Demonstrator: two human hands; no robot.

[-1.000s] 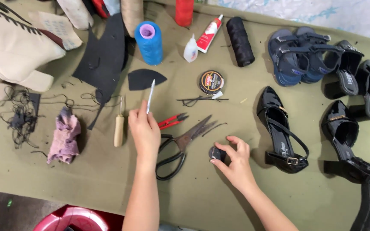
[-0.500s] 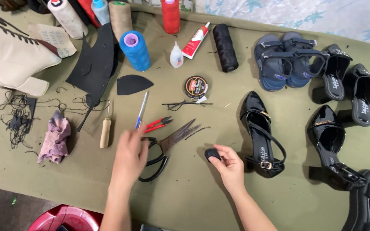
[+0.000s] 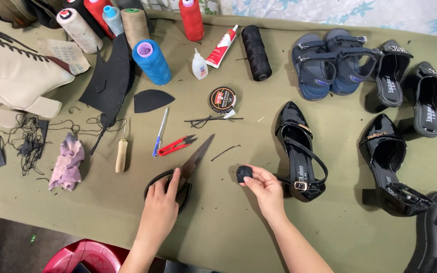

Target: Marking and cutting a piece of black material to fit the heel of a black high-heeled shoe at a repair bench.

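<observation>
Olive-green cloth covers the table (image 3: 218, 232) in the head view, the only view there is. The left hand (image 3: 162, 202) lies on the black loop handles of a pair of large shears (image 3: 184, 172), fingers closing over the grip; the blades point up and to the right, shut together. The right hand (image 3: 264, 186) is well apart from the left and pinches a small black heel piece (image 3: 244, 173) between thumb and fingertips, held just above the cloth. Just right of that hand lies a glossy black strapped high-heel shoe (image 3: 297, 151), toe pointing away. Above the shears rest red thread snips (image 3: 176, 145), a blue-handled tool (image 3: 160, 132) and a wooden-handled awl (image 3: 121, 152). Farther back stand a blue thread spool (image 3: 151, 61), a round polish tin (image 3: 222, 99) and a glue tube (image 3: 222, 46). A pink rag (image 3: 68, 163) lies at the left.
</observation>
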